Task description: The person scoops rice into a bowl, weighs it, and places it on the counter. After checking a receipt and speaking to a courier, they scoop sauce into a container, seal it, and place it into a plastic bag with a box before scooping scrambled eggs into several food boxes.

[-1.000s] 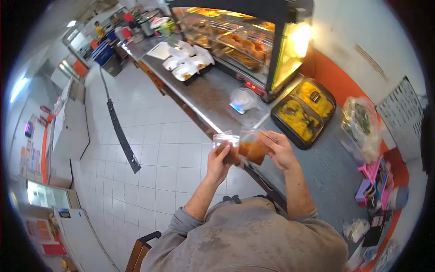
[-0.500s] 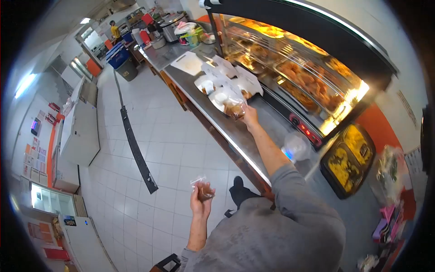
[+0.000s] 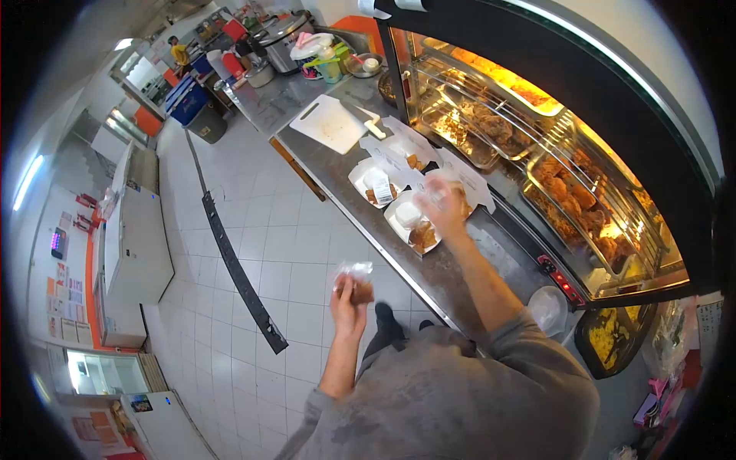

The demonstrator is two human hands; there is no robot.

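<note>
My left hand (image 3: 349,307) is closed around a small clear plastic bag of brown sauce (image 3: 362,291), held over the floor. Above the open white food boxes on the metal counter, my right hand (image 3: 446,211) is smeared by motion, so its fingers and anything in them are unclear. Just left of it is a front box (image 3: 405,221) with white rice and a brown fried piece. Another box (image 3: 368,182) holds rice, brown food and a small packet. Behind it stands a box (image 3: 406,153) with brown food. The rightmost box is partly hidden by my right hand.
A white cutting board (image 3: 330,126) and a white-handled utensil (image 3: 373,123) lie beyond the boxes. A lit glass food warmer (image 3: 552,284) runs along the right. Pots and containers stand at the far counter end. A person (image 3: 179,54) in yellow is in the far background.
My right hand has moved from the front box toward the rightmost box, and the sauce bag it held is no longer distinct. My left hand still holds its bag. The view has shifted.
</note>
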